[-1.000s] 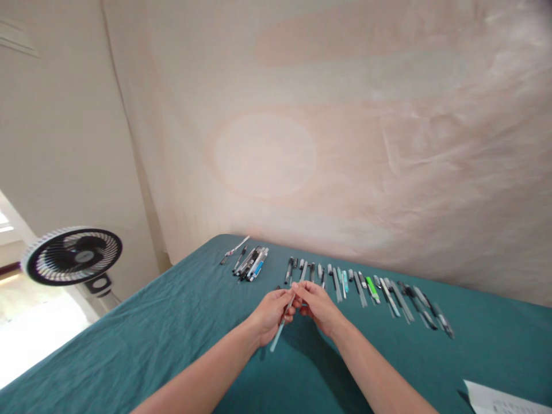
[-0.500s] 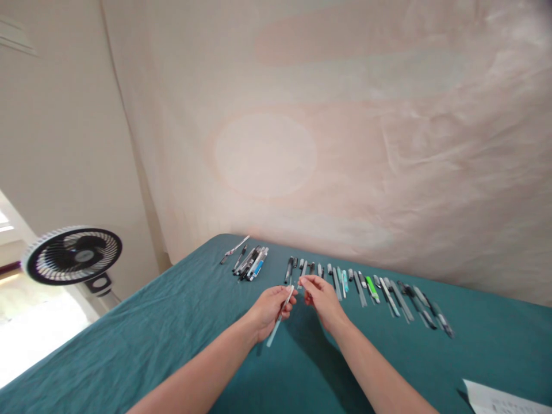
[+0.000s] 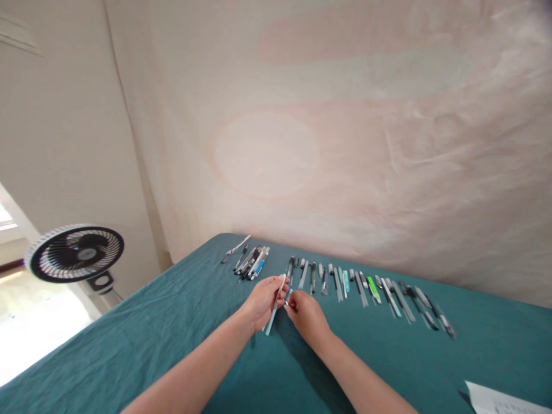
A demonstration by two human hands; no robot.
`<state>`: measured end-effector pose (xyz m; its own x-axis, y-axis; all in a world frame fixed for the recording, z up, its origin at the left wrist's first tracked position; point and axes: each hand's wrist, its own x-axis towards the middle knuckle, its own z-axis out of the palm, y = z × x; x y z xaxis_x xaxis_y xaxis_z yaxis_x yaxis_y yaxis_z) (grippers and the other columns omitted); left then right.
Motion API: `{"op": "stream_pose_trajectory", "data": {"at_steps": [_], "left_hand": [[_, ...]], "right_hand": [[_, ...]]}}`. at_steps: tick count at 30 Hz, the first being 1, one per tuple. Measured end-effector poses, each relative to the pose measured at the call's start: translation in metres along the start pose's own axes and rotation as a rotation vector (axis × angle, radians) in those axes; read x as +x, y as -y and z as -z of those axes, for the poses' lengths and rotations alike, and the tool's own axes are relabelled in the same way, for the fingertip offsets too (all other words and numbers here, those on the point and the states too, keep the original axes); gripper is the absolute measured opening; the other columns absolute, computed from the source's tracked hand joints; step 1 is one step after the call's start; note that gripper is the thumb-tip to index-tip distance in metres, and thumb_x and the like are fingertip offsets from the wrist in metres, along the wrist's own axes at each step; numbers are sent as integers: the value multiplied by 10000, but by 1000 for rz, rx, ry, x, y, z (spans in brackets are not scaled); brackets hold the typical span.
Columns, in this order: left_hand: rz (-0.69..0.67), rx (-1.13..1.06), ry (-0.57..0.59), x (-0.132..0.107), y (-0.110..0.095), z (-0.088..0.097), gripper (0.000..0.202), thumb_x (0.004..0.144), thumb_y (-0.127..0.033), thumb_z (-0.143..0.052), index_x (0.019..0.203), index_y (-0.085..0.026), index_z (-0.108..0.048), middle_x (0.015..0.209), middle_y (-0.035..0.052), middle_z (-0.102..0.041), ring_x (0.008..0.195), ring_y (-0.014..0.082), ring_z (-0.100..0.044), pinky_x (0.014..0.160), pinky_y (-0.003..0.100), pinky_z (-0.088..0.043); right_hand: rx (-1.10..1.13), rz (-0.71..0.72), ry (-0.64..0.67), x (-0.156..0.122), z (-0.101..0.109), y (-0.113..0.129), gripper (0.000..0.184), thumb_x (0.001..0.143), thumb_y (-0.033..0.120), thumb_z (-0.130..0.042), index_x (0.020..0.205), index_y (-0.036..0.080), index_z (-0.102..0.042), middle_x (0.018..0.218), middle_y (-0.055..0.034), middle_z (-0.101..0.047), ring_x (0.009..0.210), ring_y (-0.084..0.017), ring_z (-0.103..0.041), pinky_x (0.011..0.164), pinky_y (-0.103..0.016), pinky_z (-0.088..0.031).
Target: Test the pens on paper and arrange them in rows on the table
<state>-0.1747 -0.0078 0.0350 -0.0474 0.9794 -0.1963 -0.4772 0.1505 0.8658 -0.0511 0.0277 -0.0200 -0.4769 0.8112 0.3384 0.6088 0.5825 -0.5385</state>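
My left hand is closed around a slim, pale pen that slants down toward me, its light upper end showing above the fingers. A second thin piece seems to lie alongside it. Close to its right, my right hand is bent in a pinch with the fingertips turned toward the left hand. Something small with a shiny edge shows at those fingertips, too small to name. Beyond the hands lies a row of pens and caps, among them a green highlighter and a black pen.
A bunch of pens lies at the back left, with a couple of loose pens beside it. White paper is at the front right of the teal tablecloth. A fan stands left of the table.
My right hand has moved down and toward me, from the row of pens to beside the left hand. The left hand has shifted slightly left and up with the pen.
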Motion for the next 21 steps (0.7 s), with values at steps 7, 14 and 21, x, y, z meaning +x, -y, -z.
{"op": "stream_pose_trajectory", "data": {"at_steps": [7,14,21], "left_hand": [[-1,-4,-9,-1,0,-1,129,780,-210,-503,815,-89,-528,615,-7,-478,451,16,-392,387,123,-286],[-1,6,4,-1,1,1,143,776,-227,-511,825,-95,-532,617,-6,-480,457,23,-398,394,130,-294],[13,48,27,-1,6,0,178,761,-271,-535,807,-98,-540,622,-6,-483,455,15,-390,396,124,-284]], "right_hand": [[-18,-21,-18,2,-7,0,26,709,167,-552,723,170,-531,721,-31,-575,655,-141,-552,604,-208,-350],[100,-14,-61,0,-5,0,61,678,211,-589,696,175,-544,680,-18,-583,616,-136,-530,570,-209,-341],[686,-232,-119,10,21,4,366,770,471,-435,691,153,-598,506,16,-525,434,-102,-440,436,-207,-315]]}}
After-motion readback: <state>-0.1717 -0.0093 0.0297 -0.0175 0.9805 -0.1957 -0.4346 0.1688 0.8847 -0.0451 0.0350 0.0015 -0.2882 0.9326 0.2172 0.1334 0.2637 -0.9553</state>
